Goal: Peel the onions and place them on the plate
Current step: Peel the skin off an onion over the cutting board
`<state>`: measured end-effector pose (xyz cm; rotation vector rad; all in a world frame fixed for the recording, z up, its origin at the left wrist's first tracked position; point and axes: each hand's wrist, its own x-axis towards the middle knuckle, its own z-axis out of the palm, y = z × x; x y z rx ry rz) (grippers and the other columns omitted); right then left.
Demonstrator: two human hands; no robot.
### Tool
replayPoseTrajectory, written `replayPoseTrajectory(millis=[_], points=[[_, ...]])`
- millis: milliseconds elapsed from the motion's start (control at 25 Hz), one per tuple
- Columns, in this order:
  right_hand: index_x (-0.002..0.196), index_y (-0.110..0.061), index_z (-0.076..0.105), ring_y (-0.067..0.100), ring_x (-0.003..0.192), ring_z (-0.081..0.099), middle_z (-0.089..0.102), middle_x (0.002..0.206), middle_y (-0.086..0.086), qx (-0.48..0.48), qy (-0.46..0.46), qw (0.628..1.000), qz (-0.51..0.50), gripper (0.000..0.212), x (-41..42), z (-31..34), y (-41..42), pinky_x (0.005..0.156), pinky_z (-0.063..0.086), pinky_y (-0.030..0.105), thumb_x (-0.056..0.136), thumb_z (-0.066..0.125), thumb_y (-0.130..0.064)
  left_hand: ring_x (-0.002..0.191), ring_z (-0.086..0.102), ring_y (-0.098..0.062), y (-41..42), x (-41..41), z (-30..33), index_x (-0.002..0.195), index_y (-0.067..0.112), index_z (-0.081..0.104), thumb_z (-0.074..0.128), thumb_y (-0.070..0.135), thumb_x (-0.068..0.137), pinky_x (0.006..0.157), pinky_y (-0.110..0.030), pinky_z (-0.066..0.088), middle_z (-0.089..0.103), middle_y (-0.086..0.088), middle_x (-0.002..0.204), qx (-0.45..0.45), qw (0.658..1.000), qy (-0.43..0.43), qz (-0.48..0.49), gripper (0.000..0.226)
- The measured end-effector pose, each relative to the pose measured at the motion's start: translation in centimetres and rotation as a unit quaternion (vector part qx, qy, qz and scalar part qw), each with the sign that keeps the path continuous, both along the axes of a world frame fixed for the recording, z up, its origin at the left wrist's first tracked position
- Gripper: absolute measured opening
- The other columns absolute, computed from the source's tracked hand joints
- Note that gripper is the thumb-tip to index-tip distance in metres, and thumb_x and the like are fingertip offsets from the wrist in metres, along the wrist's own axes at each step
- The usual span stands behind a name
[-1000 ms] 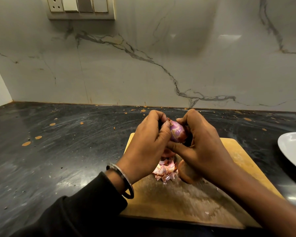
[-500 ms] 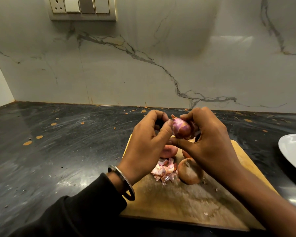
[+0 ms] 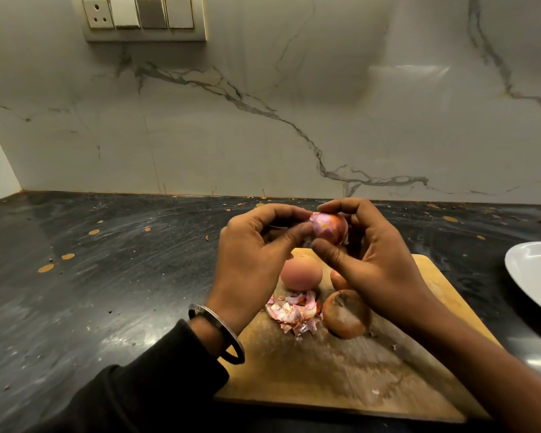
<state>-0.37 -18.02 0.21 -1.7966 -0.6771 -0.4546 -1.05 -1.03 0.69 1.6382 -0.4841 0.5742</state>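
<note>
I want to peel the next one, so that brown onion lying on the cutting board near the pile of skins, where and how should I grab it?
Probably from above, fingers and thumb spanning the round belly of the brown onion. It rests free on the cutting board with its top clear; the peel pile crowds its left side, so approach from the right.

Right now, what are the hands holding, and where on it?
One partly peeled onion, above the cutting board. The right hand grips its top and underside; the left hand pinches its left end.
</note>
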Motion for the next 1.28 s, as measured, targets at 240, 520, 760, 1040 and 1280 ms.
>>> replayPoseTrajectory(millis=[240,520,760,1040,1280], points=[[0.110,-0.035,0.056,0.011,0.095,0.068,0.065,0.107,-0.013,-0.028,-0.048,0.998,-0.022,0.045,0.1,-0.3,-0.1,0.078,0.058,0.027,0.071,0.078,-0.037,0.065,0.063,-0.007,0.2,0.0,0.1,0.086,0.022,0.064,0.063,0.014,0.092,0.054,-0.022,0.053,0.064,0.013,0.073,0.090,0.995,0.000,0.031,0.011],[0.104,-0.015,0.060,0.014,0.088,0.058,0.058,0.100,0.003,-0.109,-0.147,0.969,-0.164,0.041,1.6,-0.3,-1.6,0.071,0.049,0.021,0.073,0.088,-0.012,0.065,0.058,-0.019,-0.3,-0.1,-0.3,0.094,0.012,0.059,0.052,0.019,0.100,0.056,-0.034,0.051,0.063,-0.011,0.076,0.101,0.990,0.092,-0.044,0.011],[0.113,-0.022,0.054,0.008,0.094,0.067,0.067,0.107,-0.009,-0.064,-0.037,0.993,-0.091,0.054,1.4,-1.0,-1.0,0.077,0.059,0.029,0.072,0.087,-0.006,0.072,0.063,-0.001,0.7,0.2,-0.2,0.093,0.024,0.071,0.058,0.022,0.097,0.061,-0.014,0.047,0.070,0.009,0.081,0.230,0.968,0.104,0.006,0.013],[0.124,-0.021,0.058,0.018,0.101,0.069,0.064,0.119,0.000,0.006,0.028,1.000,-0.007,0.047,1.3,-0.3,-1.4,0.090,0.059,0.038,0.084,0.074,-0.002,0.081,0.063,-0.002,0.9,0.2,0.4,0.098,0.025,0.068,0.069,0.029,0.090,0.073,-0.023,0.053,0.068,0.012,0.085,0.181,0.979,0.036,0.089,0.009],[0.132,-0.018,0.060,0.014,0.115,0.062,0.062,0.123,-0.002,-0.054,-0.014,0.998,0.004,0.051,1.3,-0.5,-1.3,0.098,0.053,0.038,0.086,0.072,0.001,0.082,0.066,-0.001,1.2,0.2,0.3,0.100,0.027,0.077,0.070,0.028,0.089,0.076,-0.028,0.056,0.074,0.015,0.089,0.223,0.964,-0.028,0.140,0.013]])
